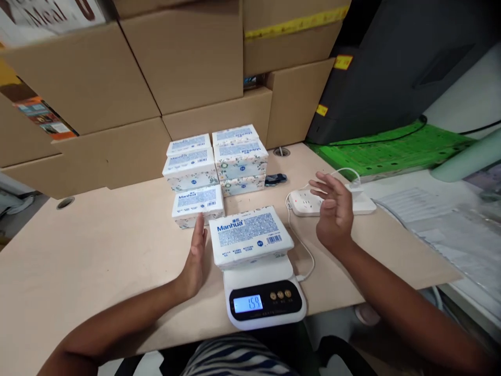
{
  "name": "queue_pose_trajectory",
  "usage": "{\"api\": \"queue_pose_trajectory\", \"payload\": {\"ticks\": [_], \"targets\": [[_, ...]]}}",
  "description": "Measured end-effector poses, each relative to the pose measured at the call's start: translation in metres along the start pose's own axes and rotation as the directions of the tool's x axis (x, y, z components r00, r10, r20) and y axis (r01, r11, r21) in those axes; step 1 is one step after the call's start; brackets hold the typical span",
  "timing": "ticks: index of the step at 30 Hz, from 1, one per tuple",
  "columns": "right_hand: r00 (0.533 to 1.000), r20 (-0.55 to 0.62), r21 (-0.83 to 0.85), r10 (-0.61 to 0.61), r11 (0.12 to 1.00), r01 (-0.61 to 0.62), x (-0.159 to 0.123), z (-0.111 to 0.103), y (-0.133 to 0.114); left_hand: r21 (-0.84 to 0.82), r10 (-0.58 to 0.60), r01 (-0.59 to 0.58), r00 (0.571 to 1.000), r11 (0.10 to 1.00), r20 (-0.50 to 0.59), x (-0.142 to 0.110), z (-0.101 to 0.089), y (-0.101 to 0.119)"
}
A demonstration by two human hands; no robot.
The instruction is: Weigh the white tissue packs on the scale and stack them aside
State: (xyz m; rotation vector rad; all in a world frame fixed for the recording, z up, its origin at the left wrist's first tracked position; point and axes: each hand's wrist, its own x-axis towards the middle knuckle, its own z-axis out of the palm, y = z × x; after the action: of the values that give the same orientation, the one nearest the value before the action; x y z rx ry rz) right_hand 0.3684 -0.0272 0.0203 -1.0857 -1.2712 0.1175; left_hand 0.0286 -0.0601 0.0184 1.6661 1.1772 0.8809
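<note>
A tissue pack (pixel 250 236) marked "Manhua" lies flat on a white digital scale (pixel 230 284), whose lit display reads about 159. Just left of that pack is my left hand (pixel 194 261), upright with its fingers stretched, holding nothing; its fingertips overlap the front of another tissue pack (pixel 198 201) in view, and I cannot tell if they touch. My right hand (pixel 334 214) is raised to the right of the scale, fingers apart and slightly curled, with nothing in it. Behind, several more tissue packs (pixel 240 154) are stacked in two columns.
Cardboard boxes (pixel 195 62) wall off the table's back. A white power strip (pixel 364 202) sits behind my right hand, with a cable running to the scale. A small dark object (pixel 276 179) lies beside the stacks. At right are a green mat (pixel 364 151) and a large dark case (pixel 391 68).
</note>
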Motion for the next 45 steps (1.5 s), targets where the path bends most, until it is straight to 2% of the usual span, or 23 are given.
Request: {"api": "queue_pose_trajectory", "payload": {"ticks": [3, 6, 9, 15, 18, 24, 28, 33, 36, 39, 41, 43, 44, 45], "targets": [[0.995, -0.053, 0.018, 0.089, 0.996, -0.088, -0.006, -0.007, 0.009, -0.192, 0.102, -0.099, 0.995, 0.976, 0.005, 0.001, 0.001, -0.008], [0.990, -0.091, 0.072, 0.109, 0.992, -0.103, -0.005, -0.011, 0.013, -0.269, 0.194, -0.196, 0.980, 0.943, -0.034, 0.002, 0.003, -0.016], [0.984, -0.108, 0.101, 0.141, 0.986, -0.131, -0.002, -0.013, 0.014, -0.285, 0.274, -0.276, 0.961, 0.918, -0.050, 0.002, 0.006, -0.018], [0.982, -0.095, 0.080, 0.166, 0.984, -0.159, -0.001, -0.017, 0.018, -0.227, 0.367, -0.366, 0.929, 0.903, -0.038, -0.001, 0.009, -0.015], [0.982, -0.080, 0.068, 0.170, 0.984, -0.164, -0.003, -0.018, 0.021, -0.222, 0.375, -0.371, 0.927, 0.902, -0.027, 0.000, 0.009, -0.015], [0.981, 0.025, -0.040, 0.190, 0.981, -0.189, -0.004, -0.021, 0.026, -0.207, 0.368, -0.364, 0.929, 0.908, -0.020, 0.000, 0.009, -0.013], [0.983, 0.021, -0.063, 0.182, 0.982, -0.181, -0.005, -0.023, 0.028, -0.216, 0.343, -0.342, 0.939, 0.914, -0.035, 0.001, 0.011, -0.013], [0.977, 0.000, 0.008, 0.211, 0.977, -0.211, -0.001, -0.026, 0.032, -0.219, 0.358, -0.363, 0.932, 0.906, -0.062, 0.003, 0.012, -0.018], [0.966, -0.055, 0.052, 0.251, 0.967, -0.248, 0.002, -0.031, 0.034, -0.241, 0.271, -0.290, 0.956, 0.926, -0.107, 0.003, 0.007, -0.011], [0.940, -0.051, 0.049, 0.337, 0.941, -0.335, -0.007, -0.037, 0.023, -0.340, 0.056, -0.112, 0.984, 0.934, -0.170, -0.002, 0.004, 0.007], [0.915, -0.029, 0.043, 0.402, 0.915, -0.401, -0.025, -0.038, 0.002, -0.410, -0.056, -0.015, 0.985, 0.912, -0.161, -0.010, 0.008, 0.020], [0.893, 0.010, 0.034, 0.449, 0.893, -0.449, -0.050, -0.032, -0.028, -0.475, -0.091, 0.034, 0.991, 0.879, -0.097, -0.019, 0.019, 0.030], [0.884, 0.071, 0.012, 0.462, 0.886, -0.464, -0.061, -0.027, -0.045, -0.515, -0.077, 0.037, 0.996, 0.856, -0.055, -0.023, 0.026, 0.034], [0.858, 0.199, -0.020, 0.474, 0.877, -0.480, -0.071, -0.021, -0.062, -0.555, -0.043, 0.027, 0.999, 0.832, -0.016, -0.027, 0.034, 0.037]]}}
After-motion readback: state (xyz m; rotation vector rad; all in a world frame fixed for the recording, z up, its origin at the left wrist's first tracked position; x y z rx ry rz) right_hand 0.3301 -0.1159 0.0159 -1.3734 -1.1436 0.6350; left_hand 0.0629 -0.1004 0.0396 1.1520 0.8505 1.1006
